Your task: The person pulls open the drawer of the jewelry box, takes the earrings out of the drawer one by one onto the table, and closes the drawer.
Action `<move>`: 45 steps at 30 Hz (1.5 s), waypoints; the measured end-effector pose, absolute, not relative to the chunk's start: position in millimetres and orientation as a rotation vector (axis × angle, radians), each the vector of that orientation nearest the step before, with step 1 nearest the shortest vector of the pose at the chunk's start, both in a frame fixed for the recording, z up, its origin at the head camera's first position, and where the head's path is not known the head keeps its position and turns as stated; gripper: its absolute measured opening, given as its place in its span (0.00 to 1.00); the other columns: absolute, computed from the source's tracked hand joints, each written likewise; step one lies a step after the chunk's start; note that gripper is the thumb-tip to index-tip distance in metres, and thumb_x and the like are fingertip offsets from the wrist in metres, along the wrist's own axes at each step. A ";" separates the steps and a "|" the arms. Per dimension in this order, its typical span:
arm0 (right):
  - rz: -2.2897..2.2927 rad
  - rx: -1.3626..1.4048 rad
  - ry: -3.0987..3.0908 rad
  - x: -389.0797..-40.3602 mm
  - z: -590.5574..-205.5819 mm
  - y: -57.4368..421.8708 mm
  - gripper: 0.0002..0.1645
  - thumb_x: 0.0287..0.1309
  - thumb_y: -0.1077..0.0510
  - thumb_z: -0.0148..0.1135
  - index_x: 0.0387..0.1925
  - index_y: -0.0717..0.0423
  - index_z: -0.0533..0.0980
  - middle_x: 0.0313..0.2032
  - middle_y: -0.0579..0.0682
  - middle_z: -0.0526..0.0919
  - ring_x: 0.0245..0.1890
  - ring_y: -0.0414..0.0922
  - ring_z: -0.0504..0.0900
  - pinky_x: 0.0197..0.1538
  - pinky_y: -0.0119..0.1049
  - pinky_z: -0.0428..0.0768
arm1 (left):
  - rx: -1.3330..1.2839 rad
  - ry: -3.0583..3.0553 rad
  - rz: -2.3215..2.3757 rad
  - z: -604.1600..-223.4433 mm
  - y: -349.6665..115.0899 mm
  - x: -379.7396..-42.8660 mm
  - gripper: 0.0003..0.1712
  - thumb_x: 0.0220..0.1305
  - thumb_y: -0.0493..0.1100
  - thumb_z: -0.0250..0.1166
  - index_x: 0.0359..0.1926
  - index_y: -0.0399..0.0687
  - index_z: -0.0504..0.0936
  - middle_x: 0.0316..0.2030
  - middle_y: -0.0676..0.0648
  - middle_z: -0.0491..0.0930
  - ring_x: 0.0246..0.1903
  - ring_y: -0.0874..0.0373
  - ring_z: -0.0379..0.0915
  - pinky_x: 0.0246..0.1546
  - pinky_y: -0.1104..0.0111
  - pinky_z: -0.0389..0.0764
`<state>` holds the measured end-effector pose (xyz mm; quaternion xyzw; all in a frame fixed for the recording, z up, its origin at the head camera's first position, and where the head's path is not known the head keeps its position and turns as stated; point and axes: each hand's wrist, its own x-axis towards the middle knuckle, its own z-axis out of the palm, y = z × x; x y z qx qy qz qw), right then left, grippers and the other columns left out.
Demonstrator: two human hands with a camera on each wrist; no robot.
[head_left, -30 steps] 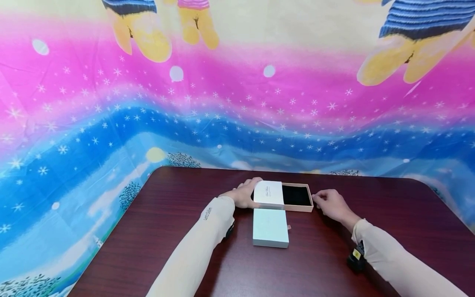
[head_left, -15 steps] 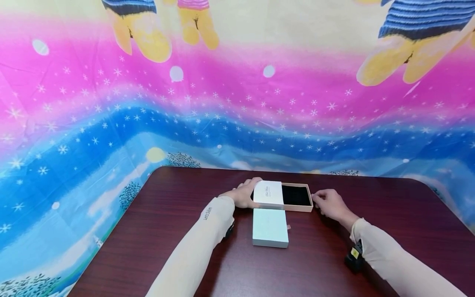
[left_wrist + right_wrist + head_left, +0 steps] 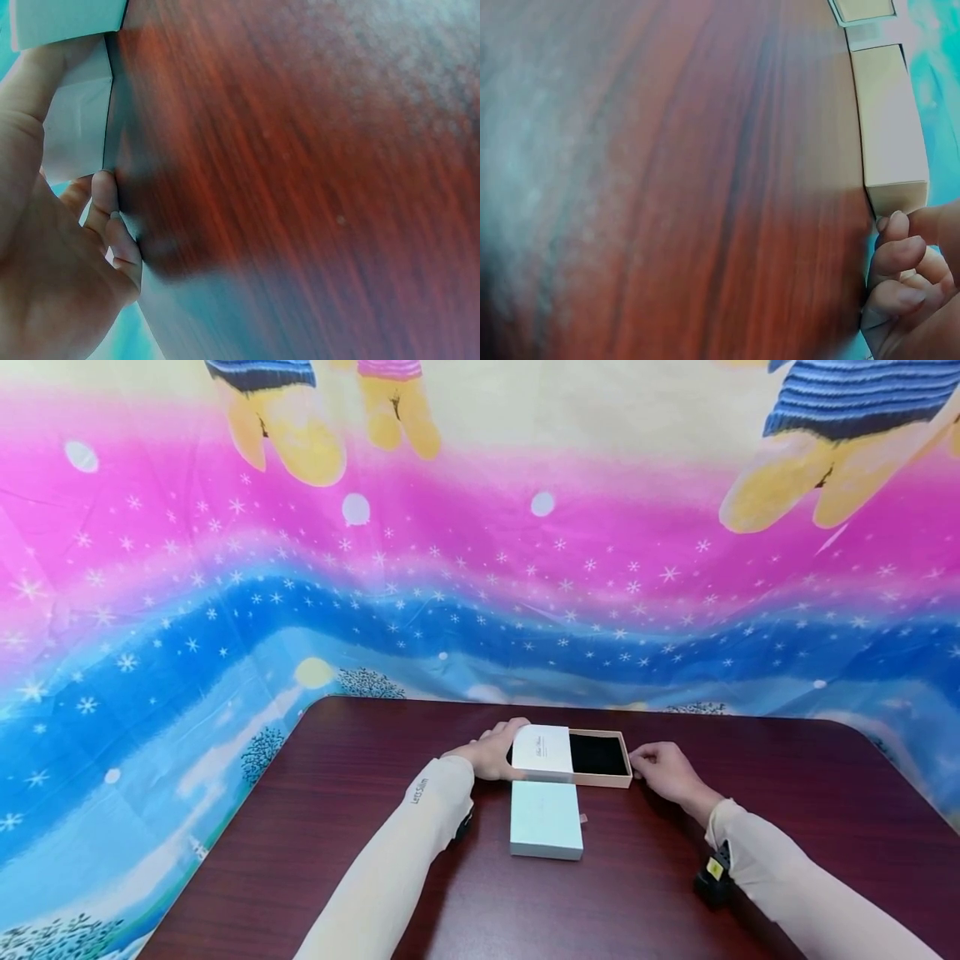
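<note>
A slide-out gift box lies near the table's far side: a white sleeve (image 3: 542, 750) with small print covers its left half, and a tan drawer (image 3: 603, 781) with black lining sticks out on the right. My left hand (image 3: 491, 756) holds the sleeve's left end, thumb on the near side and fingers behind. At the drawer's right end my right hand (image 3: 667, 768) has curled fingers; in the right wrist view thumb and index fingertips meet against the drawer's end (image 3: 897, 196). Whatever lies between those fingertips is hidden.
Just in front of the gift box lies a pale green flat box (image 3: 545, 814) with a small pink tab (image 3: 583, 818) on its right side. The dark red wooden table (image 3: 637, 893) ends at a printed cloth backdrop (image 3: 480, 568).
The right wrist has shifted very slightly to the left. Both hands stay at the two ends of the gift box, and its drawer stands out about as far as before.
</note>
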<state>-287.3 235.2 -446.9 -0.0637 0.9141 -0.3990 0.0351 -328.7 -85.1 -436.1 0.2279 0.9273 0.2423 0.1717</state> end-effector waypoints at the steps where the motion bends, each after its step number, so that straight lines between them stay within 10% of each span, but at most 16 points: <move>1: -1.232 -0.189 2.802 -287.4 -447.2 235.6 0.17 0.74 0.62 0.49 0.48 0.71 0.81 0.30 0.55 0.82 0.22 0.41 0.68 0.28 0.35 0.69 | 0.651 2.630 0.692 -435.2 -85.3 -327.8 0.54 0.64 0.53 0.70 0.80 0.57 0.45 0.73 0.43 0.58 0.68 0.46 0.59 0.69 0.46 0.59; 45: -1.417 -0.027 2.648 -289.2 -448.1 239.5 0.19 0.74 0.62 0.50 0.52 0.74 0.78 0.28 0.46 0.81 0.23 0.40 0.70 0.30 0.34 0.72 | 0.657 2.648 0.714 -430.5 -86.1 -321.7 0.52 0.63 0.53 0.71 0.78 0.61 0.48 0.72 0.45 0.60 0.66 0.48 0.61 0.66 0.49 0.62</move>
